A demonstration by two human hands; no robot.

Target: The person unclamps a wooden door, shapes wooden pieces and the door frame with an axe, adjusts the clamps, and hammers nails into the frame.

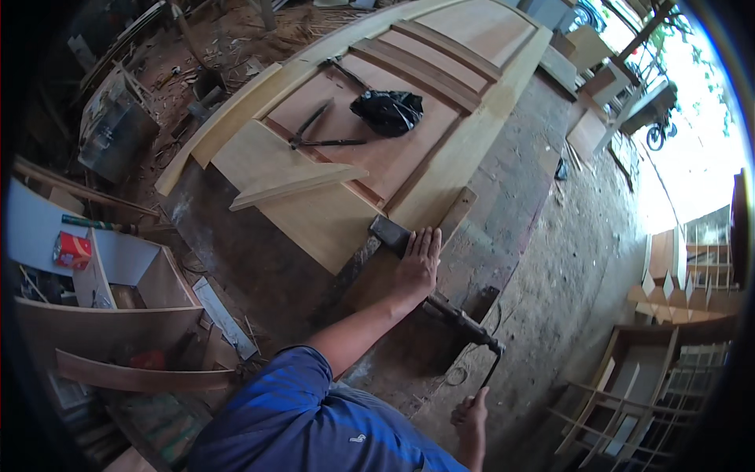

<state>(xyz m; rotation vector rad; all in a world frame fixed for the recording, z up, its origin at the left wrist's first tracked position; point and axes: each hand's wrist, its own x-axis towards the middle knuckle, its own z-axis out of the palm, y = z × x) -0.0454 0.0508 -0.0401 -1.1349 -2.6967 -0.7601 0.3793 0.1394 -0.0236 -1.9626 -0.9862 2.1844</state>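
A wooden panel door (440, 94) lies flat on a worn workbench (503, 212). Across its near end runs a long metal bar clamp (456, 318), its dark jaw (387, 230) against the door's edge. My left hand (419, 263) rests on the clamp and a wood strip (458, 212), fingers stretched out flat and holding nothing. Low on the right, my right hand (469, 414) is closed round the clamp's thin crank handle (494, 370). A black plastic bag (387, 112) sits on the door panel, beside a dark folding tool (314, 130) that I cannot identify. A loose moulded wood strip (299, 185) lies across the door.
An open wooden cabinet (102, 307) stands at the left, with a red box (72, 250) and a green-handled tool (94, 224) on it. Wooden frames (629, 385) lean at the lower right. Wood scraps litter the floor at the far left; a motorbike (659, 135) shows outside.
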